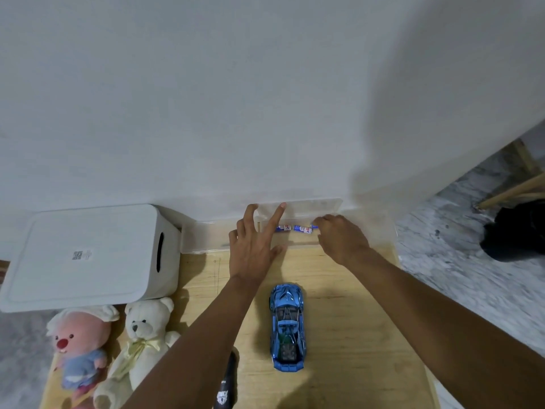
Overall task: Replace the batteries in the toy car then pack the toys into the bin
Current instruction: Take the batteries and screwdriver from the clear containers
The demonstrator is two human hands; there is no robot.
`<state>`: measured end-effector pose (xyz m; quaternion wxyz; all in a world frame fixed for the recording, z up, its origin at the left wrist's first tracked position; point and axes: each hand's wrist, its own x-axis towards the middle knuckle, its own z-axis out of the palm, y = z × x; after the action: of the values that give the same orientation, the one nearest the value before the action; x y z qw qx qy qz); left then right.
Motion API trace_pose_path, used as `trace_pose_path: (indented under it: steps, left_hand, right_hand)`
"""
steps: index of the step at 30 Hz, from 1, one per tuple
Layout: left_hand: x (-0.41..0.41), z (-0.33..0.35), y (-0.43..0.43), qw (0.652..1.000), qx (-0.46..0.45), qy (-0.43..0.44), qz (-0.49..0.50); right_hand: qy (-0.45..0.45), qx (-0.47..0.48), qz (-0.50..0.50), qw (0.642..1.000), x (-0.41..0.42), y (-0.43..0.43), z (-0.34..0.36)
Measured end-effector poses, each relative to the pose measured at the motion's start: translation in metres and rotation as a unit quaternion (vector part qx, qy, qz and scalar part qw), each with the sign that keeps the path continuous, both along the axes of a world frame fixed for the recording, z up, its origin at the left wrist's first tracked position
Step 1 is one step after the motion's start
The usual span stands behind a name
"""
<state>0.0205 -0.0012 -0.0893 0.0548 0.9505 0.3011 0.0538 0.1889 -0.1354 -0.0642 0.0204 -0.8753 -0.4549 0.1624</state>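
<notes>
A shiny blue toy car stands on the wooden board, nose pointing away from me. Behind it, against the wall, lies a clear plastic box with its lid tilted up. Blue-and-white batteries lie inside. My left hand is spread, fingers straight, fingertips against the raised lid. My right hand reaches into the box with fingers curled at the right-hand battery; whether it grips it is hidden. A white lidded bin stands at the left.
A pink plush and a white teddy bear lie at the board's left front. A dark cylindrical object pokes out under my left forearm. Another clear tray sits beside the bin. Marble floor and a black object are at right.
</notes>
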Motion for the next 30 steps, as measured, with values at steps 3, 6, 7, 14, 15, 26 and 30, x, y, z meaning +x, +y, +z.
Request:
trace_pose_path:
  steps: [3, 6, 7, 14, 15, 26, 30]
  left_hand:
    - [0.0, 0.001, 0.0, 1.0, -0.022, -0.008, 0.002]
    - [0.0, -0.002, -0.001, 1.0, -0.03, -0.007, 0.006]
    - [0.0, -0.003, -0.001, 0.999, -0.031, -0.008, 0.008]
    - [-0.001, -0.001, -0.001, 0.999, -0.04, -0.016, 0.001]
    - [-0.001, -0.001, -0.001, 0.999, -0.035, -0.015, 0.0]
    - [-0.001, -0.001, 0.0, 1.0, 0.002, -0.008, 0.003]
    - [0.0, -0.002, -0.001, 1.0, -0.011, -0.01, 0.006]
  right_hand:
    - [-0.044, -0.084, 0.023, 0.995, -0.001, 0.017, 0.0]
    - [-0.09, -0.118, 0.027, 0.989, -0.006, 0.024, -0.004]
    - [-0.097, -0.119, 0.026, 0.988, -0.005, 0.024, -0.007]
    - [-0.013, -0.082, -0.038, 0.996, -0.002, 0.027, -0.011]
    - [0.009, -0.051, -0.066, 0.996, -0.001, 0.027, -0.008]
    - [0.099, 0.019, -0.131, 0.986, -0.015, 0.03, -0.001]
    - [0.039, -0.043, -0.132, 0.99, -0.019, 0.046, -0.01]
